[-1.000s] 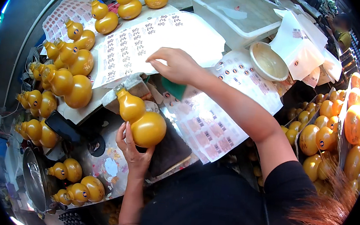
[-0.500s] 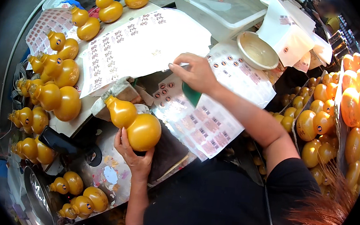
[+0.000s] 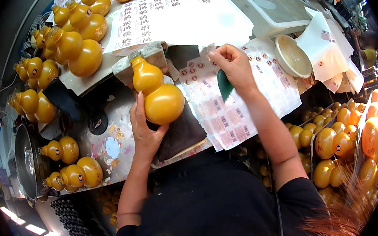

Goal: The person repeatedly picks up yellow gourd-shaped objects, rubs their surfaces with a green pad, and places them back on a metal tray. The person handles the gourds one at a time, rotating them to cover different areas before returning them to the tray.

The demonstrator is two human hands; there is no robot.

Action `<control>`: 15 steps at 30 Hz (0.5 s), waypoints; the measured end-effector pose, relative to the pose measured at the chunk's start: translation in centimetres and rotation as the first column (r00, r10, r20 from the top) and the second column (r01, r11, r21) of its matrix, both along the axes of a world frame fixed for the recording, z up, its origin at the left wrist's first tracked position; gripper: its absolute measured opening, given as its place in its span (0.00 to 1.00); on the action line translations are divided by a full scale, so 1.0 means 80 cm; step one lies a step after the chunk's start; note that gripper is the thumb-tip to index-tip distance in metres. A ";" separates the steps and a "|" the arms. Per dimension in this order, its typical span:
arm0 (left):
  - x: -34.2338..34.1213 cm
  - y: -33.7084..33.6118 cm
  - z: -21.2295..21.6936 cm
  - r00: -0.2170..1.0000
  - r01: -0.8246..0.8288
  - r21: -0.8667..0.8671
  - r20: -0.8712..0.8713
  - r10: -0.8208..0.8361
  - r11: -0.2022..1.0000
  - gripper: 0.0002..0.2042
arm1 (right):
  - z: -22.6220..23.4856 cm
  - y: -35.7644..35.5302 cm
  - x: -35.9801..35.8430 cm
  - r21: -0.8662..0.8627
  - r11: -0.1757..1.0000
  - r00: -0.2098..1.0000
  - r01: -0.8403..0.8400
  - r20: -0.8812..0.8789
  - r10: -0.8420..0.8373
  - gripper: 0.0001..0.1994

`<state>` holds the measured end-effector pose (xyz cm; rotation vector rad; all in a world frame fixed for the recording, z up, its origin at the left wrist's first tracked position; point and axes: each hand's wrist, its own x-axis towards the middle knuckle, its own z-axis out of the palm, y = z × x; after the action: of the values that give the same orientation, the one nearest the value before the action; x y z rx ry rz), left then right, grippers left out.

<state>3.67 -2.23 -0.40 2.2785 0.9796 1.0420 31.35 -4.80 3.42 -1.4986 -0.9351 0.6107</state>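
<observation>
Pale translucent piece (image 3: 207, 49), hard to make out, pinched between fingers of right hand (image 3: 236, 70), flat green object (image 3: 223, 86) half-hidden by palm, glossy yellow gourd-shaped bottle (image 3: 162, 101), base partly covered, held in curled fingers of left hand (image 3: 146, 133)

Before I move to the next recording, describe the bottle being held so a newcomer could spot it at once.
Start at the metal worktop before the person, then find the dark pad. By that pad, the left hand holds a glossy yellow gourd-shaped bottle. Among many similar bottles, it alone has a hand on it.
</observation>
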 end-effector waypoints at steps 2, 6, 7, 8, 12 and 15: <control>-0.006 0.001 0.006 0.998 -0.021 0.033 -0.059 0.023 0.999 0.50 | 0.044 -0.006 0.001 -0.193 0.962 0.924 -0.195 0.293 0.246 0.10; -0.004 -0.002 0.006 0.997 -0.066 -0.027 0.025 0.067 0.997 0.47 | 0.095 0.002 -0.021 -0.252 0.705 0.625 -0.663 0.333 0.706 0.08; -0.004 -0.002 0.004 0.997 -0.079 -0.049 0.016 0.080 0.996 0.46 | 0.104 0.005 -0.033 -0.208 0.606 0.542 -0.768 0.294 0.788 0.09; -0.005 -0.001 0.005 0.998 -0.065 -0.027 0.001 0.065 0.998 0.44 | 0.113 0.004 -0.044 -0.146 0.490 0.474 -0.859 0.132 0.870 0.09; -0.008 0.005 -0.005 1.000 -0.012 0.004 -0.007 0.012 1.000 0.43 | 0.092 0.014 -0.068 -0.101 0.351 0.362 -0.931 -0.118 0.925 0.10; -0.013 0.004 -0.002 0.999 0.017 -0.173 0.036 -0.011 0.985 0.43 | 0.055 0.029 -0.063 -0.255 0.425 0.445 -0.869 -0.025 0.895 0.11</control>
<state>2.64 -1.90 -0.55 2.1161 0.9987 0.9480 26.27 -2.48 7.84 -1.1246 -1.8377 1.4645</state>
